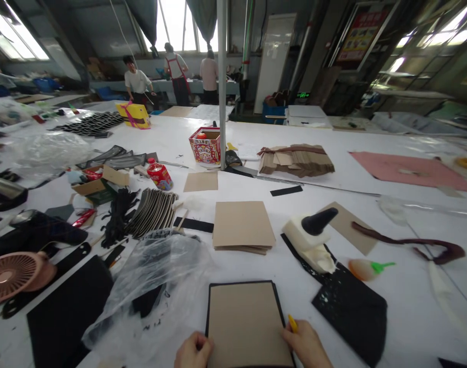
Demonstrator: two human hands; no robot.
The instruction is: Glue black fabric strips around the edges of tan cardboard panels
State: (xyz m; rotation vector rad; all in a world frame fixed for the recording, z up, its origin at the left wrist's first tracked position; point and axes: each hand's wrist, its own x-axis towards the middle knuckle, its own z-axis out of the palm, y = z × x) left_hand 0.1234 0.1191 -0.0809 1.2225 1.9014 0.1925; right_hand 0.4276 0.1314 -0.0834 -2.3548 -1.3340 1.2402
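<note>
Before me lies a tan cardboard sheet on a slightly larger black backing, whose dark border shows along the top and sides. My left hand is closed at the lower left edge, thumb and finger pinching the black-bordered board. At the opposite edge, my right hand is closed round a small yellow tool, with its fingertips against the board; the tool's working end is hidden. Just beyond is a stack of tan cardboard squares. To its right, a white glue bottle with a black nozzle lies on a black piece smeared with white.
On the left are a crumpled plastic bag, a pink fan, curved strips and a red bottle. An orange-and-green squeeze bottle lies right. A pole rises mid-table; several people stand behind.
</note>
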